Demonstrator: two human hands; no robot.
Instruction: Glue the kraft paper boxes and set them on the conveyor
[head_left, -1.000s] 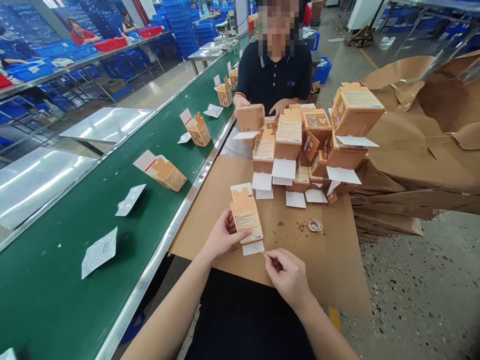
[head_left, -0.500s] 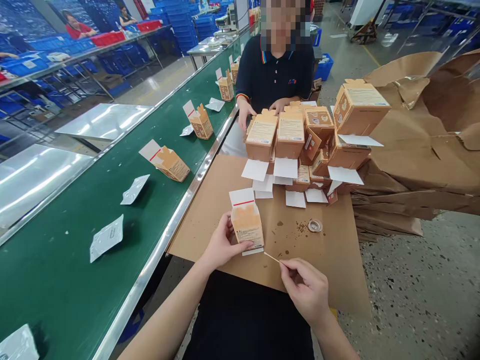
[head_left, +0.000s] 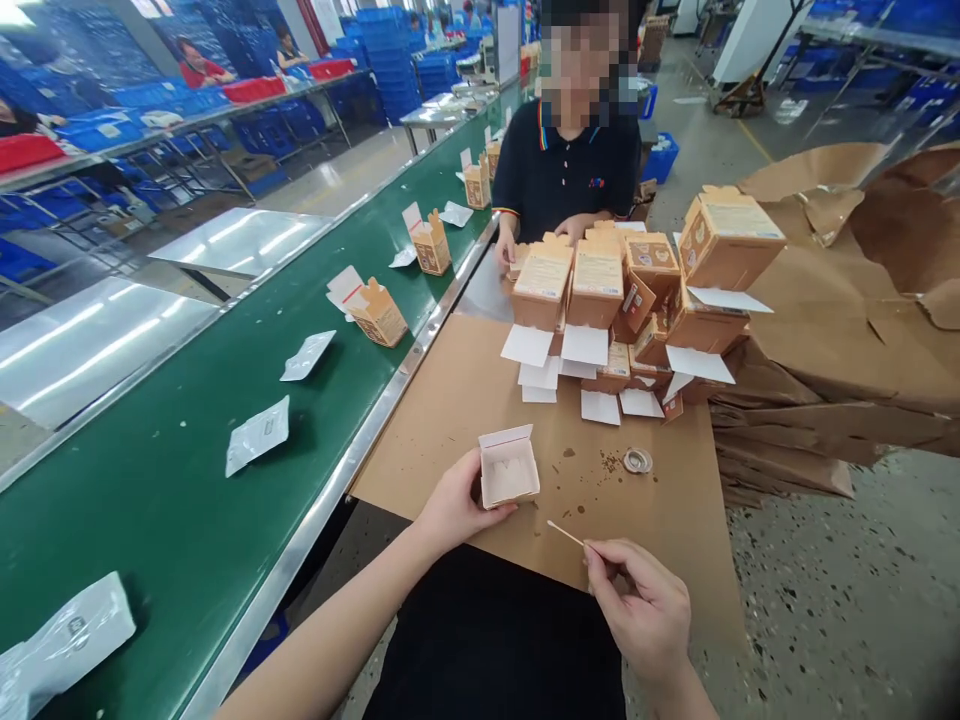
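My left hand (head_left: 456,502) grips a small tan carton (head_left: 509,468), tipped so its open white inside faces me, one flap standing up at the far edge. My right hand (head_left: 643,610) is closed in a pinch on a thin wooden stick (head_left: 565,533) that points up and left toward the carton, a short gap away from it. Both hands hover over a brown cardboard sheet (head_left: 465,400) on the work surface. Beyond them stands a pile of several folded cartons (head_left: 622,290) with white flaps hanging open.
A green conveyor belt (head_left: 150,480) runs along the left with cartons (head_left: 377,312) and silver pouches (head_left: 257,435) on it. A person in a dark polo shirt (head_left: 568,165) sits opposite, hands at the pile. A small metal ring (head_left: 638,460) lies on the cardboard. Crumpled brown paper (head_left: 847,300) is heaped at right.
My left hand has tipped the carton from upright to open end facing me. My right hand with the stick has drawn back to the right and down. The belt's items have moved away.
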